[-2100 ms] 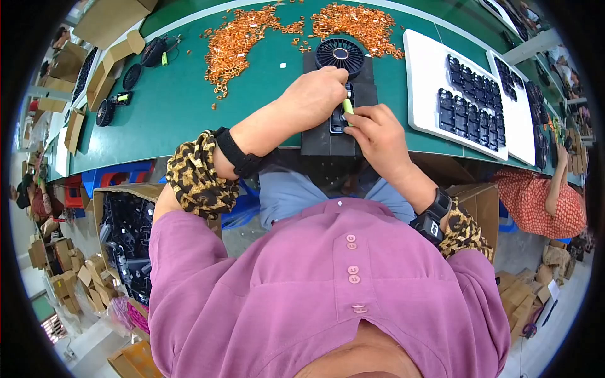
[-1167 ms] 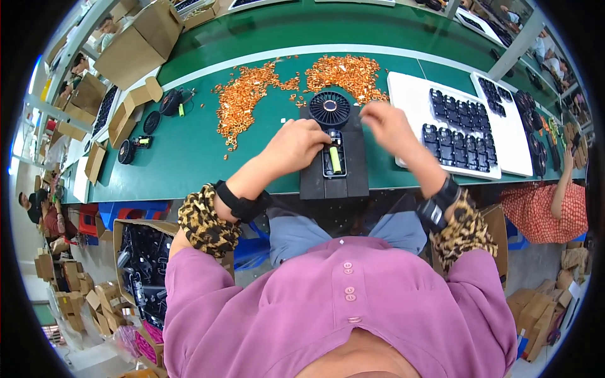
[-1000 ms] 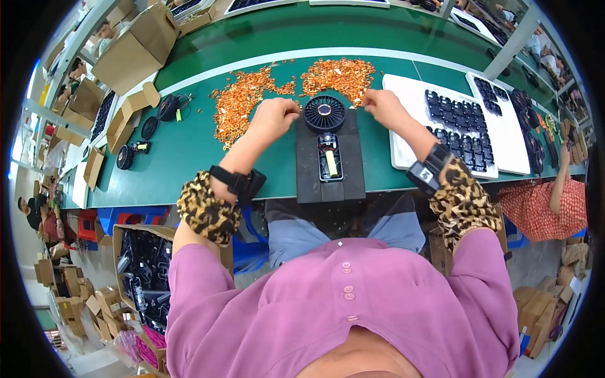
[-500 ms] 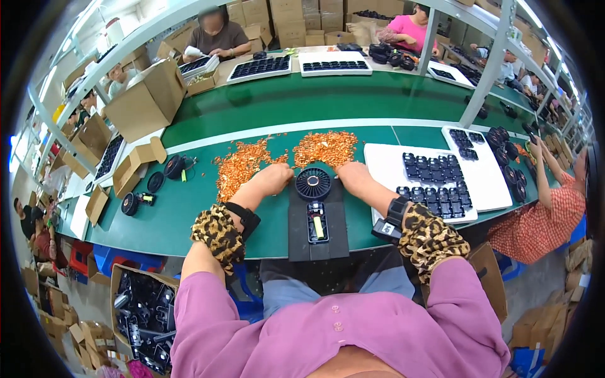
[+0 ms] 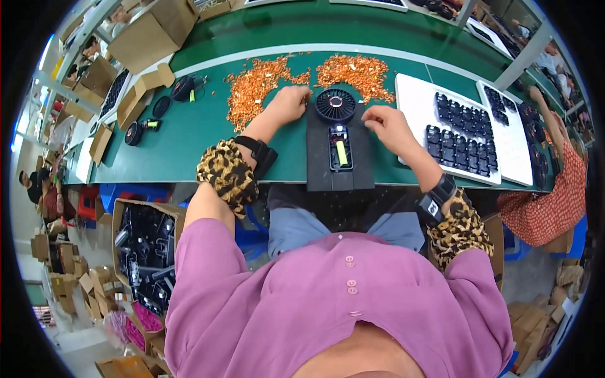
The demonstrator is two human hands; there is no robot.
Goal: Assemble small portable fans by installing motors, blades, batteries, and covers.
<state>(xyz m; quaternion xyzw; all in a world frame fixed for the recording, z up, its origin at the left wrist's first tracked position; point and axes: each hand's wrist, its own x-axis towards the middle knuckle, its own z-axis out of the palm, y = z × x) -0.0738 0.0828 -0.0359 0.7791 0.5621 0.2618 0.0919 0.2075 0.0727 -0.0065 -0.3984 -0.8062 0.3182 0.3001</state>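
On the black pad (image 5: 361, 170) lies my open-handled handheld fan (image 5: 335, 105): probably light, stiff, fragile inside, best held by its head's rim. Left of the pad, my left hand (image 5: 290, 104) bunches its fingers; at the pad's right, my right hand (image 5: 389, 126) curls narrowly; whether either grips anything, I cannot tell.

Two heaps of small orange pieces (image 5: 353, 72) are lying on a green tabletop (image 5: 195, 145), a black board (image 5: 319, 171) is resting at its near edge, two white trays (image 5: 413, 94) are sitting at right, and black fan parts (image 5: 183, 89) are lying scattered at left.
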